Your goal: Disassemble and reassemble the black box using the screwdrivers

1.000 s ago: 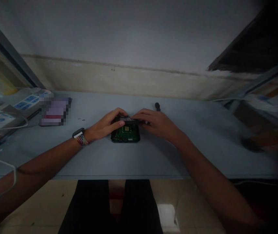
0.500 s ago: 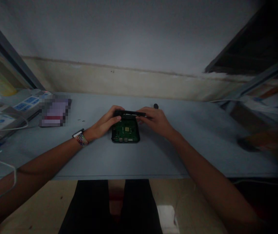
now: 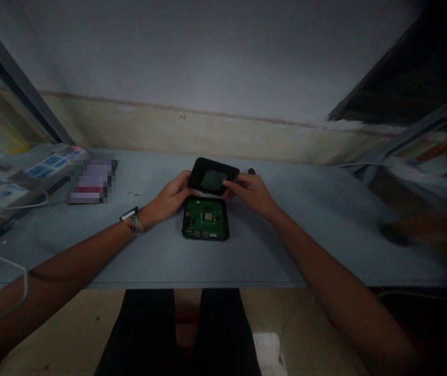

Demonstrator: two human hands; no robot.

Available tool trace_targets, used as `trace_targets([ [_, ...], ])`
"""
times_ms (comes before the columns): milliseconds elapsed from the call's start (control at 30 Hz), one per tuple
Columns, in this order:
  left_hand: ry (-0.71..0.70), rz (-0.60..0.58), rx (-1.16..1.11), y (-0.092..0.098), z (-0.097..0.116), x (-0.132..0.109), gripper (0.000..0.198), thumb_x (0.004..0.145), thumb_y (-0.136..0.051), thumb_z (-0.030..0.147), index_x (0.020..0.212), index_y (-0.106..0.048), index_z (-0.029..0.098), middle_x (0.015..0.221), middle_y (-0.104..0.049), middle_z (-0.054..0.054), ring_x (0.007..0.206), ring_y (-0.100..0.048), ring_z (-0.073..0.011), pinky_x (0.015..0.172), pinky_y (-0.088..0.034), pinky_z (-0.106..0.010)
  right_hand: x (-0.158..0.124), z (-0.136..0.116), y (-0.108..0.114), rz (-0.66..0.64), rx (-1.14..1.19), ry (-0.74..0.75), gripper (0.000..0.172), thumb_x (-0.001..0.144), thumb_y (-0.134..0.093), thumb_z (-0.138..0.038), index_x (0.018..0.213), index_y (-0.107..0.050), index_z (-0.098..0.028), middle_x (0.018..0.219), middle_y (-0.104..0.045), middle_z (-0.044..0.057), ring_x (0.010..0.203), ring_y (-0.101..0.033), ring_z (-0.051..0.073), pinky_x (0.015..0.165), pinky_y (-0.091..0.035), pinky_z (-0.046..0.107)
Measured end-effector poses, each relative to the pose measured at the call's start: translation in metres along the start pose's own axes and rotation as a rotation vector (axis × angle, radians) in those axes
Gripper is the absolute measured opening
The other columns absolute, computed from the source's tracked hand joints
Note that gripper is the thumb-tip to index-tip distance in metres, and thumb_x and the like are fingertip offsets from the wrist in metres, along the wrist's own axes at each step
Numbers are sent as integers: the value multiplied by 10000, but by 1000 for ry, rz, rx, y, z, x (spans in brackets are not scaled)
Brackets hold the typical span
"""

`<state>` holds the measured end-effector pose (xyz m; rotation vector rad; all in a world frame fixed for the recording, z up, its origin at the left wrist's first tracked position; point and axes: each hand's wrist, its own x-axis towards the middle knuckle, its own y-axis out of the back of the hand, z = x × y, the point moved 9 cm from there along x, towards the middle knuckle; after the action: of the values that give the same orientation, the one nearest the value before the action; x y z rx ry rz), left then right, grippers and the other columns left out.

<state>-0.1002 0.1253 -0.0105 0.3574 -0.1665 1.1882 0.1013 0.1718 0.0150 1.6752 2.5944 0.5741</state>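
A black plastic cover is tilted up behind the open box, its inner side with a greenish-grey panel facing me. My right hand grips it by the right edge, thumb on the inner face. At the cover's left edge my left hand is closed on it, the thumb low between cover and box; some fingertips are hidden. Below lies the black box base on the table, holding a green circuit board with a square chip in its middle and metal ports along the near side.
A phone, partly pixelated, lies on the left of the table. Beside it are a white power strip and cables. Tiny dark pieces, perhaps screws, lie near the phone. A dark object sits behind my right hand.
The cover has swung from nearly edge-on above the board to tilted up behind it, showing its inner face. The whole board and base have come into view, slightly nearer me.
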Motion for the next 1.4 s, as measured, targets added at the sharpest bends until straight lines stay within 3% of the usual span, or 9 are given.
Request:
trace_targets([
  [167, -53, 97, 335, 11, 8, 2, 273, 1068, -481, 292, 1207, -692, 191, 1099, -763, -69, 999, -696, -223, 945, -581, -412, 7, 3, 1, -11, -103, 34, 352, 934, -770, -546, 903, -710, -201, 673, -718, -4, 589, -660, 160, 627, -563, 329],
  [333, -88, 179, 535, 22, 13, 6, 286, 1026, -513, 252, 1151, -758, 175, 1153, -771, -95, 1080, -692, -247, 1008, -558, -423, 19, 11, -2, -3, -142, 33, 302, 951, -720, -502, 986, -692, -203, 687, -681, -15, 589, -640, 157, 607, -536, 321],
  [567, 10, 252, 531, 28, 1, 6, 392, 986, -587, 175, 1348, -737, 150, 1053, -809, -88, 924, -732, -203, 920, -589, -372, 25, 27, 2, 55, -58, -26, 300, 878, -747, -350, 1121, -666, -193, 825, -711, -2, 594, -664, 134, 537, -550, 274],
  [667, 3, 272, 592, 29, 2, 7, 425, 1000, -596, 192, 1404, -725, 164, 1083, -823, -99, 933, -736, -213, 960, -593, -407, 24, 31, 3, 81, -75, -55, 361, 843, -762, -255, 1190, -703, -176, 828, -702, -5, 594, -689, 136, 520, -575, 264],
  [800, 4, 274, 649, 30, 1, 9, 433, 1007, -591, 204, 1415, -735, 182, 1117, -829, -109, 963, -750, -233, 973, -595, -433, 24, 34, 1, 97, -68, -78, 568, 820, -772, -177, 1383, -730, -127, 886, -736, 33, 627, -720, 143, 579, -645, 286],
  [933, 29, 285, 638, 33, -3, 11, 402, 997, -610, 217, 1367, -764, 181, 1089, -843, -107, 950, -764, -239, 936, -601, -426, 25, 38, 1, 117, -140, -101, 695, 825, -749, -130, 1517, -699, -167, 1006, -798, 80, 678, -748, 161, 623, -672, 314],
  [1033, 29, 283, 642, 32, -3, 13, 381, 986, -606, 210, 1323, -782, 190, 1089, -840, -104, 925, -751, -233, 904, -595, -416, 25, 32, 1, 132, -317, -55, 667, 834, -736, -116, 1496, -723, -190, 1082, -830, 95, 714, -758, 173, 652, -646, 314],
  [1233, 59, 236, 775, 26, 0, 16, 223, 953, -620, 222, 1056, -812, 176, 961, -744, -112, 869, -662, -255, 884, -546, -443, 22, 16, -8, 60, -572, 28, 408, 863, -695, -120, 1251, -814, -164, 880, -805, 54, 719, -720, 184, 687, -541, 290],
  [1400, 35, 234, 811, 25, 2, 17, 179, 961, -604, 222, 978, -780, 195, 862, -645, -62, 810, -582, -225, 830, -511, -406, 26, 16, -15, 3, -712, 38, 302, 877, -646, -115, 1142, -790, -130, 904, -774, 82, 762, -664, 197, 692, -476, 294],
])
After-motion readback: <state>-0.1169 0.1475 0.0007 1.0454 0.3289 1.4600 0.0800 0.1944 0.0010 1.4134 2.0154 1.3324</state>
